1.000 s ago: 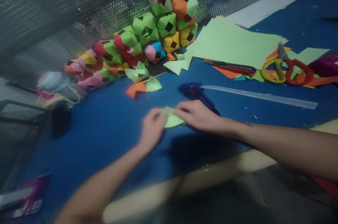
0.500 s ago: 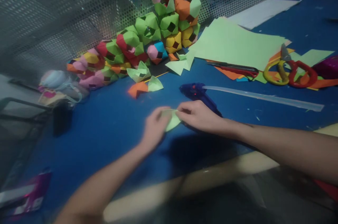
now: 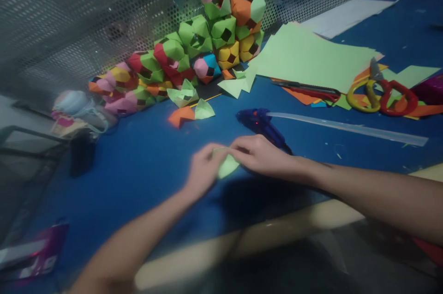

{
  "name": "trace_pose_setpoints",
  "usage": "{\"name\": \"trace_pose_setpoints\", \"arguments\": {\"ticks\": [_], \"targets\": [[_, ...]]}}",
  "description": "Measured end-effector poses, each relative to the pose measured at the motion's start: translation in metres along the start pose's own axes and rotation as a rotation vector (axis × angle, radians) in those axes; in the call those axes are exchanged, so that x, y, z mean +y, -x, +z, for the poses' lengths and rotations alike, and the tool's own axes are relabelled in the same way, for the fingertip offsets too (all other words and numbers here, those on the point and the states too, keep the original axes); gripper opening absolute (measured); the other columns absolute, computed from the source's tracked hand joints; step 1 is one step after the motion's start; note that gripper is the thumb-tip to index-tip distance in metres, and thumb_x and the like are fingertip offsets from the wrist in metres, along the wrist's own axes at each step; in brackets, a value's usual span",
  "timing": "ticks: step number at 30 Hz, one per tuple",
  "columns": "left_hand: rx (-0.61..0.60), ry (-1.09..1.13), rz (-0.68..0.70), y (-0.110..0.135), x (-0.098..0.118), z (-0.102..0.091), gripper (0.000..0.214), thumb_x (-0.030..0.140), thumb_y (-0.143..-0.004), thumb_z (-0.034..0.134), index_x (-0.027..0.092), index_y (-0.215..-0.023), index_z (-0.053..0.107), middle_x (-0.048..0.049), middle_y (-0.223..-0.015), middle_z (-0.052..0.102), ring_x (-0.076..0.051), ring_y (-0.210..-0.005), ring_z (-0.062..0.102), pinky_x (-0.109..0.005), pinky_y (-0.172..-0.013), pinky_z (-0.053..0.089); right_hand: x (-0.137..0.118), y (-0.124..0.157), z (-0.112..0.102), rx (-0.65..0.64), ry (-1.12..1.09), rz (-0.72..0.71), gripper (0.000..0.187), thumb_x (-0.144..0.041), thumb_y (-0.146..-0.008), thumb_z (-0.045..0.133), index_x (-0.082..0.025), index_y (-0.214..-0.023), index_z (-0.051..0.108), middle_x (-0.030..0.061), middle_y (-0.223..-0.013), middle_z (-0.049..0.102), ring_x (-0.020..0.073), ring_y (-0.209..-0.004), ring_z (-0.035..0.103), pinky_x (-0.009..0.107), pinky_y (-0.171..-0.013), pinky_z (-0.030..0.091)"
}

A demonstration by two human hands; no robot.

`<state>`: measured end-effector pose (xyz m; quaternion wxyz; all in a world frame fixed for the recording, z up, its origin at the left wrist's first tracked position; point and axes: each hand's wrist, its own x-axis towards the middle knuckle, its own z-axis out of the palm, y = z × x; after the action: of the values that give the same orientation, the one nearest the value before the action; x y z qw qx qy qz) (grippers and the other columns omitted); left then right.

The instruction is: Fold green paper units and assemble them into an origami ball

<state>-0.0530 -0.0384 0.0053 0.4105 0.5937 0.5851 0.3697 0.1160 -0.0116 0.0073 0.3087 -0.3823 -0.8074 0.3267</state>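
Observation:
A small piece of light green paper (image 3: 228,166) is held between both hands above the blue table (image 3: 148,160). My left hand (image 3: 204,167) grips its left side, fingers closed. With its fingertips pinched on the paper's upper edge, my right hand (image 3: 258,153) meets the left one. Part of the paper is hidden behind the fingers. Just beyond the right hand lies a blue glue gun (image 3: 261,123) with a long clear glue stick (image 3: 346,127) sticking out of its back. Farther off sit an orange folded paper piece (image 3: 181,117) and a pale green one (image 3: 204,109).
Folded paper balls (image 3: 195,35) in several colours are stacked against a perforated metal panel (image 3: 138,3). Green paper sheets (image 3: 308,56), a cutter knife (image 3: 308,88) and scissors (image 3: 398,98) lie to the right. A purple packet (image 3: 51,250) is at lower left.
The right fingertips have shifted left along the paper's upper edge, closer to the left hand. The paper has tilted slightly and sits a little lower in view.

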Motion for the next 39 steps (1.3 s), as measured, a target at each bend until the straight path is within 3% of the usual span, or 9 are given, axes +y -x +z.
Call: {"name": "trace_pose_setpoints", "arguments": {"ticks": [15,22,26,28,32,36,37,39], "targets": [[0.005,0.055,0.013,0.001,0.003,0.002,0.019,0.033,-0.079,0.059,0.015,-0.073,0.063,0.0003,-0.071,0.061,-0.011,-0.066,0.052,-0.022,-0.063,0.04,0.002,0.005,0.003,0.068,0.005,-0.083,0.023,-0.017,-0.085,0.047,-0.015,-0.07,0.064,0.0029,-0.066,0.065,0.0111,-0.059,0.056,0.021,-0.058,0.04],[-0.02,0.212,0.033,0.0,-0.001,0.005,0.023,0.03,-0.075,0.062,0.016,-0.093,0.062,-0.002,-0.085,0.064,-0.012,-0.074,0.057,-0.022,-0.065,0.044,0.002,0.006,0.002,0.174,-0.048,-0.037,0.019,-0.02,-0.084,0.049,-0.016,-0.072,0.064,0.0021,-0.068,0.068,0.0125,-0.06,0.059,0.022,-0.059,0.044],[-0.044,0.317,-0.015,-0.001,-0.002,0.009,0.019,0.029,-0.077,0.059,0.014,-0.089,0.061,-0.0006,-0.073,0.063,-0.012,-0.063,0.059,-0.023,-0.059,0.047,0.005,0.004,0.003,0.163,-0.018,-0.017,0.022,-0.024,-0.086,0.047,-0.016,-0.075,0.065,0.0016,-0.063,0.065,0.0127,-0.055,0.058,0.023,-0.057,0.045],[-0.032,0.369,-0.044,-0.002,-0.001,0.011,0.015,0.026,-0.077,0.057,0.013,-0.085,0.061,0.0,-0.068,0.062,-0.012,-0.058,0.059,-0.023,-0.056,0.048,0.003,0.004,0.002,0.127,0.018,-0.001,0.023,-0.027,-0.087,0.046,-0.016,-0.083,0.065,0.0036,-0.07,0.067,0.0145,-0.061,0.06,0.025,-0.062,0.047],[0.028,0.505,-0.067,-0.005,-0.001,0.011,0.01,0.021,-0.075,0.057,0.012,-0.08,0.059,-0.0007,-0.067,0.063,-0.011,-0.054,0.059,-0.024,-0.053,0.051,-0.01,0.009,-0.012,0.093,0.184,-0.017,0.027,-0.032,-0.088,0.046,-0.015,-0.104,0.06,0.0106,-0.099,0.067,0.0192,-0.081,0.063,0.031,-0.073,0.049],[0.047,0.523,-0.078,-0.005,-0.004,0.011,0.008,0.018,-0.075,0.056,0.012,-0.079,0.058,-0.0025,-0.068,0.065,-0.011,-0.052,0.059,-0.025,-0.053,0.051,-0.014,0.025,-0.042,-0.15,0.362,0.006,0.025,-0.031,-0.089,0.043,-0.019,-0.078,0.062,0.0056,-0.076,0.067,0.0182,-0.069,0.062,0.029,-0.063,0.045],[0.034,0.51,-0.08,-0.005,-0.004,0.011,0.008,0.018,-0.075,0.055,0.012,-0.08,0.058,-0.0029,-0.068,0.064,-0.011,-0.051,0.06,-0.026,-0.053,0.051,-0.011,0.029,-0.051,-0.18,0.411,0.042,0.028,-0.033,-0.089,0.042,-0.019,-0.072,0.06,0.0047,-0.069,0.065,0.0178,-0.062,0.06,0.028,-0.058,0.043],[0.0,0.48,-0.078,-0.004,-0.004,0.011,0.009,0.017,-0.076,0.053,0.012,-0.082,0.057,-0.0038,-0.067,0.064,-0.012,-0.052,0.06,-0.027,-0.053,0.051,0.001,0.033,-0.065,-0.12,0.494,0.119,0.03,-0.038,-0.088,0.042,-0.02,-0.071,0.058,0.0047,-0.065,0.062,0.0175,-0.054,0.056,0.029,-0.052,0.041]]}}
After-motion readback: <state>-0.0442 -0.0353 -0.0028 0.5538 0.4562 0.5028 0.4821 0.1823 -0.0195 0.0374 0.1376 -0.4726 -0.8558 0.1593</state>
